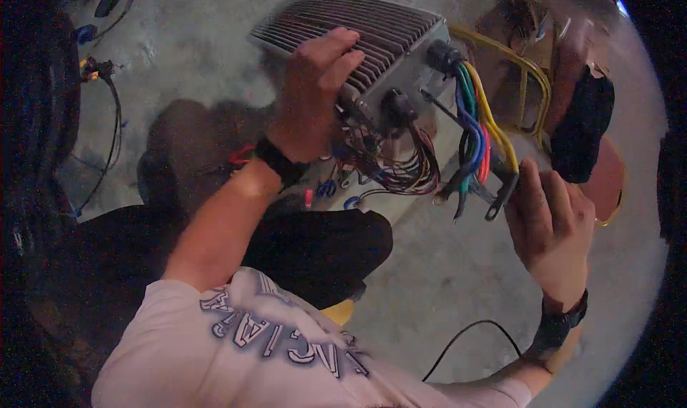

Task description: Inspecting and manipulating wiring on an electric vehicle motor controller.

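Note:
A grey finned metal box (379,21), like a motor controller, is tilted at the top middle. My left hand (315,96) grips its near left edge, fingertips over the fins and thumb hidden. From a round black connector (444,56) on the box's right end hangs a bundle of thick green, blue, red and yellow cables (469,122). My right hand (551,215) has its fingers closed at the bundle's lower end, on a dark-sleeved cable end (504,193) with a metal ring lug. A second black connector (399,107) feeds many thin wires (401,175) below the box.
Loose black cable with small connectors (93,68) lies on the concrete floor at the left. Yellow tubing (540,86) and a black cloth-like item (587,125) are at the right. A thin black cable (465,329) curves near my right forearm. My dark-clothed knee (336,240) is below the box.

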Demonstrator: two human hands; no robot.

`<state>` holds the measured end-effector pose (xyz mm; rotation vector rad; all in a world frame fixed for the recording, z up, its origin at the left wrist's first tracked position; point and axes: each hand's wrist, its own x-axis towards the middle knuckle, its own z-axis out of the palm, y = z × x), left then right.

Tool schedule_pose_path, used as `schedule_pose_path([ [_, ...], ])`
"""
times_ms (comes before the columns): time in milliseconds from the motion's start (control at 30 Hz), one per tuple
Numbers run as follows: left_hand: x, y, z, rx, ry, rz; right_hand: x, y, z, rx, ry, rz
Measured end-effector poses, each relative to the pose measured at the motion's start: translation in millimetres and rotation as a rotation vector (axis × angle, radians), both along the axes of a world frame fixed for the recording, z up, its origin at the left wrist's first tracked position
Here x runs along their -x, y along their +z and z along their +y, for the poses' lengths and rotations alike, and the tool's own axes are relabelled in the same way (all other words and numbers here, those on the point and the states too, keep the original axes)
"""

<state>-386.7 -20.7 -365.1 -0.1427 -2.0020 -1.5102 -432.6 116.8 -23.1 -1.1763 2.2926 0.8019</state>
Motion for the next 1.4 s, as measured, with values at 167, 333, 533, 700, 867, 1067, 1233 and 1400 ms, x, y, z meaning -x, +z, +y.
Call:
schedule_pose_path([
  [167, -5, -3, 8, 0.009, 0.006, 0.022, 7, -2, -6, 0.107, -0.37, -0.11],
  [333, 2, -4, 9, 0.007, 0.036, 0.04, -5, -15, -3, 0.435, -1.125, -0.029],
  [533, 16, 6, 4, 0.01, 0.031, 0.002, 13, -14, 4, 0.633, -1.139, -0.121],
  [700, 26, -3, -5, -0.003, 0.062, 0.029, 15, -8, -6, 0.408, -0.353, -0.005],
  [867, 27, -6, -6, -0.009, 0.07, 0.062, 30, -10, -8, 0.497, -0.328, -0.049],
  [1067, 29, -16, -2, -0.032, 0.027, -0.011, 45, -18, -17, 0.659, -0.653, -0.001],
  [1233, 43, -8, -7, -0.313, -0.039, -0.105, 20, -28, 27, 0.912, -0.815, 0.029],
  [1400, 54, -2, -41, -0.701, -0.131, -0.255, -32, -58, 64, 1.082, -1.041, 0.095],
])
